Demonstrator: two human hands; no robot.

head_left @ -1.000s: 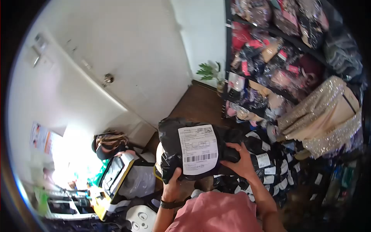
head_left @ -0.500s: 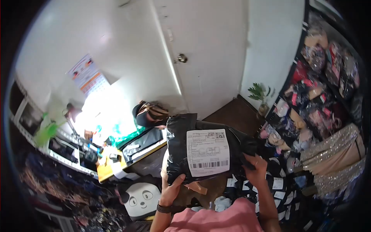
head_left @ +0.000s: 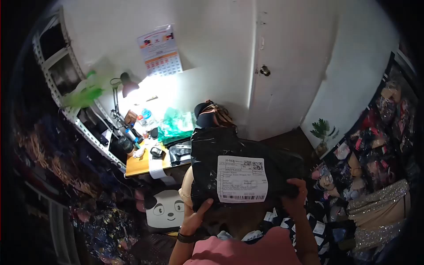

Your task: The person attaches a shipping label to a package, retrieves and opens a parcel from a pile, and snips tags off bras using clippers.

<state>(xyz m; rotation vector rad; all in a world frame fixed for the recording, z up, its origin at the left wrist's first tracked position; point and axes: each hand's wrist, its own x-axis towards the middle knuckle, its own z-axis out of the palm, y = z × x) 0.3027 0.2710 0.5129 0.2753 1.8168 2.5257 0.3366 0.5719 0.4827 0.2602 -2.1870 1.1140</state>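
A black plastic parcel (head_left: pixel 282 163) with a white printed shipping label (head_left: pixel 242 179) is held up in front of my body. My left hand (head_left: pixel 194 217) grips its lower left corner, with the thumb on the front face. At the lower right end, my right hand (head_left: pixel 296 196) is closed on the black plastic. The label faces me, with its barcode along the bottom edge. Behind the parcel's left side, a beige rounded thing (head_left: pixel 187 187) is partly hidden.
A lit wooden desk (head_left: pixel 140 166) with a lamp (head_left: pixel 129 85) and green plastic (head_left: pixel 174 126) stands at the left. Ahead are a wall calendar (head_left: pixel 160 51) and a door (head_left: pixel 291 66). Bagged goods (head_left: pixel 366 132) fill the right; labelled black parcels (head_left: pixel 319 227) lie below.
The view has swung left, bringing the desk, lamp and calendar towards the middle. The parcel is still in both my hands and its label appears slightly lower and farther right.
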